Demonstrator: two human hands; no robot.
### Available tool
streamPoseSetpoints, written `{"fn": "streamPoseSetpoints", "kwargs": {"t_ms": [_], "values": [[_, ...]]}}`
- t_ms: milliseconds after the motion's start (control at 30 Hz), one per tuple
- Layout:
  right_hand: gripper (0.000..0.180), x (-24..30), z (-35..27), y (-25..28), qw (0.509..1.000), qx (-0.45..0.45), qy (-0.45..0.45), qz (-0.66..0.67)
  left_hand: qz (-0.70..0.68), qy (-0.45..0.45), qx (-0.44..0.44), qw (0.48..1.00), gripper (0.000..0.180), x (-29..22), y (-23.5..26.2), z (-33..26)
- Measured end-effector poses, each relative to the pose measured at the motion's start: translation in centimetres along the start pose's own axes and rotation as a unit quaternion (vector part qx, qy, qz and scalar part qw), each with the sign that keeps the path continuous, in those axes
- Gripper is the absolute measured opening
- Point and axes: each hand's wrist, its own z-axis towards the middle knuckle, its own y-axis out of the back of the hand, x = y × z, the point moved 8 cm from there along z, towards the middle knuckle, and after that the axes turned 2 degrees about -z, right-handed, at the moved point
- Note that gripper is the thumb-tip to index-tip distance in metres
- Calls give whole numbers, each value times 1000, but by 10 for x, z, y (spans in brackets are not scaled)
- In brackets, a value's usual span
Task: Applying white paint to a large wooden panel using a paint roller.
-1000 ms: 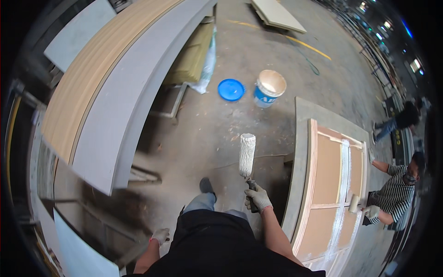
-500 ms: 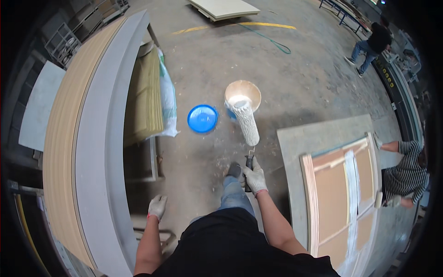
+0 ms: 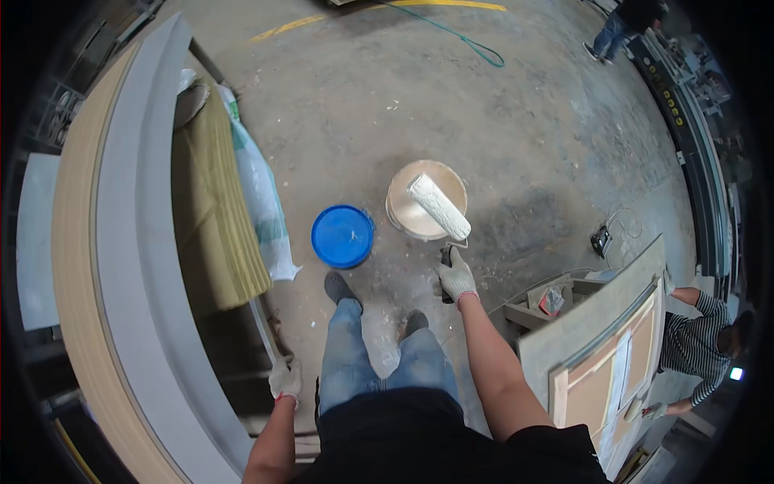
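My right hand (image 3: 454, 274), in a whitish work glove, is closed round the dark handle of a paint roller (image 3: 439, 207). The white, paint-coated sleeve slants across the mouth of a round bucket (image 3: 403, 216) of pale paint on the floor. Whether the sleeve touches the paint I cannot tell. A blue round lid (image 3: 343, 236) lies left of the bucket. My gloved left hand (image 3: 285, 377) hangs low at the left with loosely bent, parted fingers and nothing in it. It is nearest a pale metal bar (image 3: 264, 329) under the long grey-and-wood stack.
Yellowish boards (image 3: 218, 210) jut out under the long grey panel (image 3: 133, 242). At right, a co-worker in a striped shirt (image 3: 693, 343) has hands at a framed panel (image 3: 601, 363). A small dark tool (image 3: 601, 241) with a cable and a green hose (image 3: 484, 55) lie on the floor.
The roller has swung from this side of the bucket to over its mouth. My view has shifted, showing both my feet. The panel at right now looks more tilted, with a frame showing beside it.
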Motion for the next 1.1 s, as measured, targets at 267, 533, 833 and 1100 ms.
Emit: {"fn": "streamPoseSetpoints", "kwargs": {"t_ms": [267,533,833,1100], "values": [[54,-38,178,-62,991,39,-86,-92,78,-312,89,943,34,-192,-34,110],[46,-116,344,-119,979,21,-115,-166,81,-372,155,912,34,-197,-168,138],[54,-85,266,-126,969,159,-132,-133,107,-360,172,911,38,-179,-192,133],[62,-124,316,-116,954,180,-65,-231,96,-367,223,898,39,-198,-233,134]]}}
